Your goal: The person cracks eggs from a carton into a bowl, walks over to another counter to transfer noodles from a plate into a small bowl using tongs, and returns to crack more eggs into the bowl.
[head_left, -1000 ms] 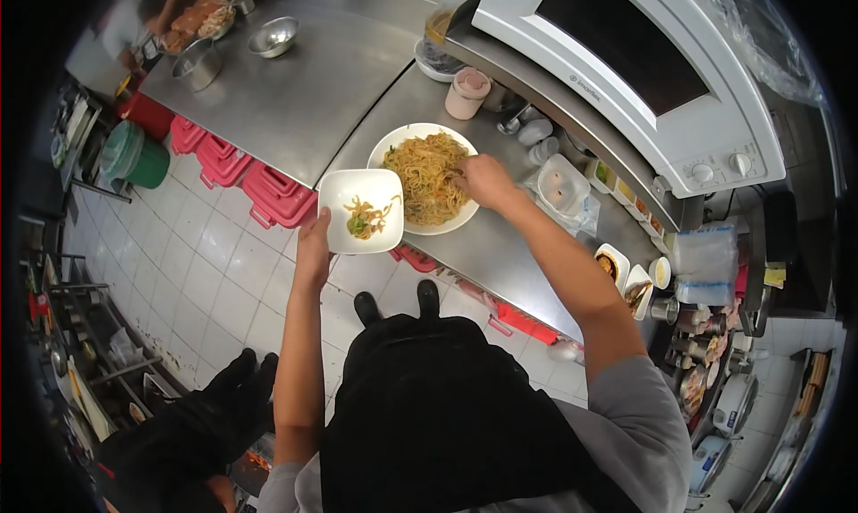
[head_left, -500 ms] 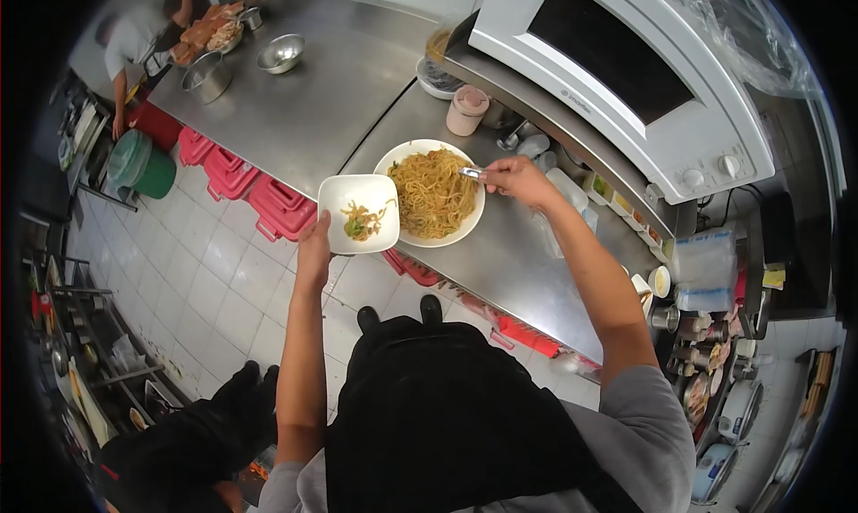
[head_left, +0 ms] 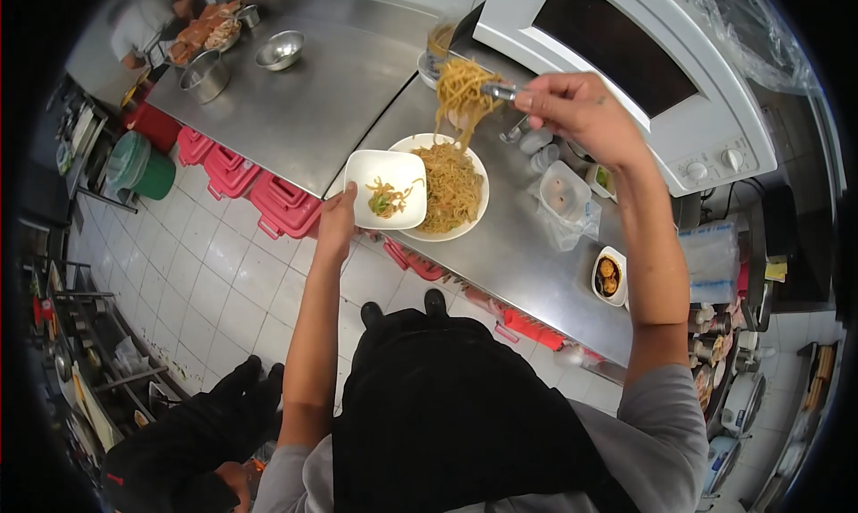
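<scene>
My left hand [head_left: 336,221] grips the left edge of a square white bowl [head_left: 357,214], which has a few noodles and green bits inside. That bowl overlaps the left side of a round white plate [head_left: 483,191] heaped with noodles [head_left: 451,187]. My right hand [head_left: 572,111] is closed on metal tongs [head_left: 502,91], raised above the counter beyond the plate. From the tongs hangs a clump of noodles [head_left: 465,93], its strands trailing down over the plate's far edge.
A microwave [head_left: 626,75] stands at the upper right. On the steel counter [head_left: 349,93] are metal bowls [head_left: 281,50], a clear container [head_left: 565,191] and a small dish [head_left: 609,276]. A co-worker in black [head_left: 170,441] is at lower left; another person [head_left: 138,26] is at upper left.
My right hand has risen from the plate, lifting a clump of noodles with the tongs. My left hand and the square bowl have shifted right and slightly up, further over the plate.
</scene>
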Demonstrator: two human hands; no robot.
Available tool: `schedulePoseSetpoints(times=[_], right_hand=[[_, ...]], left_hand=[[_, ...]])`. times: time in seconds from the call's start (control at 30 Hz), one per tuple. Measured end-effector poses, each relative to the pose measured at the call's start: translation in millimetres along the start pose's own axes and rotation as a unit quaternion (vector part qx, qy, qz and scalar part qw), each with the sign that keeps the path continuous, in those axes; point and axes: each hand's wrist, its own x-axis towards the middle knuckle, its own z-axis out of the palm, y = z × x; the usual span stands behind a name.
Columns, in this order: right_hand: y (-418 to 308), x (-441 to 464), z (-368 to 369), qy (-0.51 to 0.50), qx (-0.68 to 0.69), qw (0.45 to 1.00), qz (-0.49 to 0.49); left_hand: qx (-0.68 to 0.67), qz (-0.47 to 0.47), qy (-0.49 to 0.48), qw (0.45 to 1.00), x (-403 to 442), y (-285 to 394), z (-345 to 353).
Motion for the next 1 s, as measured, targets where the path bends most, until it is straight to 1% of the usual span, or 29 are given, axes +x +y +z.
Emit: schedulePoseSetpoints(times=[0.07, 0.1, 0.17, 0.2, 0.27, 0.3, 0.33, 0.37, 0.4, 0.43, 0.5, 0.53, 0.67, 0.73, 0.77, 0.83, 0.87, 0.9, 0.93, 0.97, 1.0], right_hand=[[-20, -2, 0, 0.007, -0.029, 0.998, -0.050], [-21, -1, 4, 0.007, -0.029, 0.998, -0.049], [-24, 1, 13, -0.008, -0.011, 0.996, -0.083], [-21, 3, 21, -0.008, -0.011, 0.996, -0.083], [-5, 10, 47, -0.052, -0.137, 0.984, -0.104], [11, 15, 66, -0.056, -0.215, 0.965, -0.138], [31, 20, 87, -0.059, -0.291, 0.940, -0.170], [51, 23, 108, -0.076, -0.335, 0.925, -0.161], [66, 25, 125, -0.085, -0.426, 0.884, -0.174], [70, 24, 131, -0.086, -0.425, 0.885, -0.172], [70, 24, 139, -0.072, -0.476, 0.856, -0.186], [69, 23, 135, -0.047, -0.464, 0.863, -0.193], [62, 21, 121, -0.064, -0.470, 0.862, -0.182], [67, 24, 114, -0.083, -0.442, 0.881, -0.146], [66, 24, 110, -0.086, -0.444, 0.880, -0.148], [66, 17, 102, -0.090, -0.379, 0.914, -0.110], [71, 15, 95, -0.090, -0.380, 0.914, -0.109], [79, 14, 86, -0.062, -0.352, 0.927, -0.116], [89, 14, 80, -0.037, -0.323, 0.938, -0.123], [100, 13, 75, -0.039, -0.325, 0.937, -0.125], [116, 13, 73, -0.059, -0.349, 0.932, -0.078]], left_hand=[[-0.003, 0.003, -0.002, 1.000, 1, 2, 5], [-0.002, 0.002, -0.002, 1.000, 0, 3, 8], [-0.069, -0.003, -0.006, 0.998, 0, 4, 15], [-0.070, -0.004, -0.005, 0.998, 3, 2, 14], [-0.059, -0.004, -0.011, 0.998, 8, -2, 12], [-0.059, -0.005, -0.009, 0.998, 6, -1, 13], [-0.076, 0.006, 0.000, 0.997, 3, 1, 18], [-0.093, 0.018, 0.008, 0.995, 1, 2, 20], [-0.091, 0.016, 0.008, 0.996, 1, 1, 19], [-0.080, 0.015, -0.003, 0.997, 2, 0, 17], [-0.071, 0.012, -0.011, 0.997, 1, 2, 15], [-0.068, 0.011, -0.017, 0.998, 0, 1, 15], [-0.068, 0.006, -0.023, 0.997, 2, -5, 18], [-0.070, 0.009, -0.029, 0.997, 3, -5, 19], [-0.075, 0.012, -0.029, 0.997, 1, -4, 18], [-0.062, 0.008, -0.018, 0.998, -3, -1, 12], [-0.047, 0.010, -0.011, 0.999, -2, 2, 11], [-0.049, 0.011, -0.013, 0.999, 0, 2, 10], [-0.070, 0.013, 0.003, 0.997, 1, 1, 7], [-0.091, 0.015, 0.022, 0.996, 1, -1, 2], [-0.094, 0.016, 0.025, 0.995, 1, -3, -3]])
